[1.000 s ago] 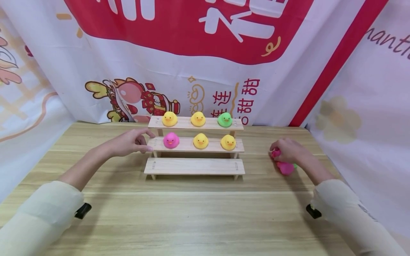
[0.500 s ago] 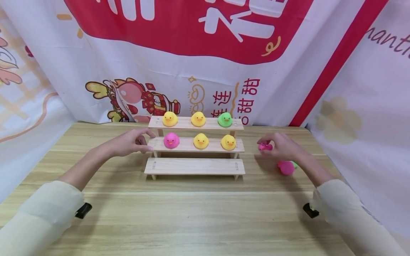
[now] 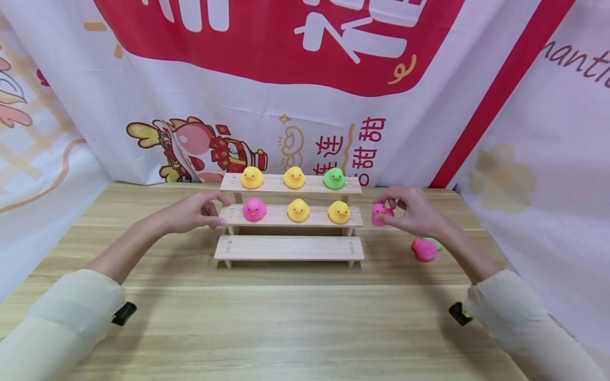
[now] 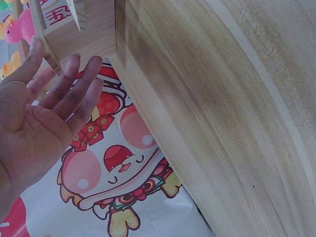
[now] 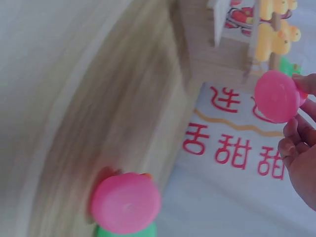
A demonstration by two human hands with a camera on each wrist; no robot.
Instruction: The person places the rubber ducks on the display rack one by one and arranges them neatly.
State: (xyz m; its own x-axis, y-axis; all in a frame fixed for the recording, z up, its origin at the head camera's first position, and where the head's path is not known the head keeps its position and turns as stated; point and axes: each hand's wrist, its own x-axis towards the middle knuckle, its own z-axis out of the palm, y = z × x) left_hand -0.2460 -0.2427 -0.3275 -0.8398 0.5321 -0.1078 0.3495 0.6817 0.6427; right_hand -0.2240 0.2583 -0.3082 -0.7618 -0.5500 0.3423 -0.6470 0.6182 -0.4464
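Observation:
A three-tier wooden stand (image 3: 288,247) stands on the table. My left hand (image 3: 193,212) is at its left end, thumb at the front edge of the middle tier and index finger behind it. In the left wrist view, the other fingers of the left hand (image 4: 54,108) are spread loosely. Just right of the stand, my right hand (image 3: 413,212) pinches a pink rubber duck (image 3: 380,214) in the air. The right wrist view shows the underside of this pink duck (image 5: 277,97) between thumb and fingers.
Yellow ducks (image 3: 294,178) and a green duck (image 3: 334,178) sit on the top tier. The middle tier holds a pink duck (image 3: 254,209) and two yellow ducks (image 3: 339,211). Right on the table lie another pink duck (image 3: 424,250) and a partly hidden green one (image 3: 436,243). A printed cloth (image 3: 267,106) hangs behind.
My right hand has lifted a pink duck from the table at the right and carried it left toward the stand. The left hand has stayed put.

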